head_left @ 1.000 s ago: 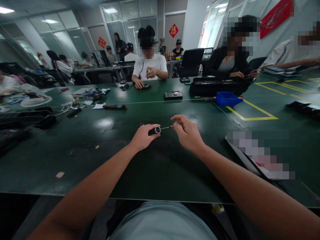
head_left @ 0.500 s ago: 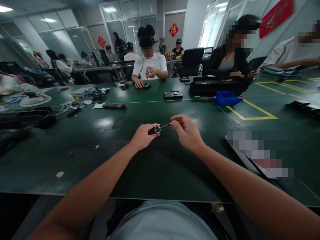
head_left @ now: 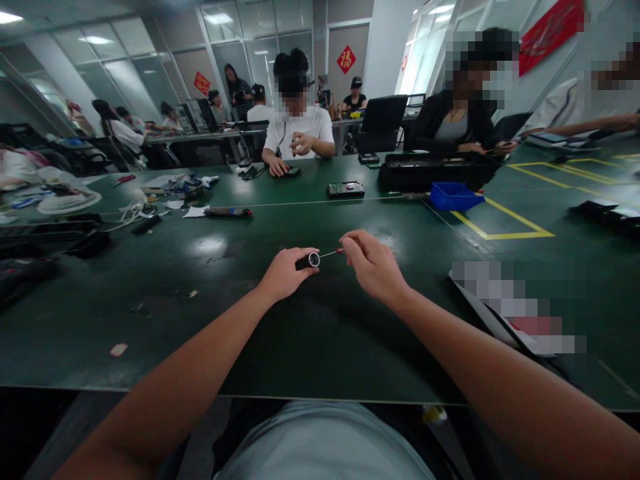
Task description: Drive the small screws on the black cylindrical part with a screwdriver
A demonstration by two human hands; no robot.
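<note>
My left hand [head_left: 287, 272] is wrapped round a black cylindrical part [head_left: 313, 260] with a bright ring at its end, which faces right. In my right hand [head_left: 370, 263] is a screwdriver [head_left: 340, 251] with a thin metal shaft and a red handle, mostly hidden by the fingers. The shaft points left, and its tip meets the ringed end of the cylinder. Whether the tip sits in a screw is too small to tell. Both hands are above the green table [head_left: 280, 347].
Across the table lie a hard drive [head_left: 345, 190], a blue bin [head_left: 455, 197] and a long black housing [head_left: 440, 173]. A pen-like tool [head_left: 228, 212] and a white fan grille [head_left: 70, 202] are on the left. A flat packet [head_left: 490, 313] lies right. Co-workers sit opposite.
My right fingers have shifted on the screwdriver handle, which shows less now. The black cylinder stays in my left hand, almost unmoved.
</note>
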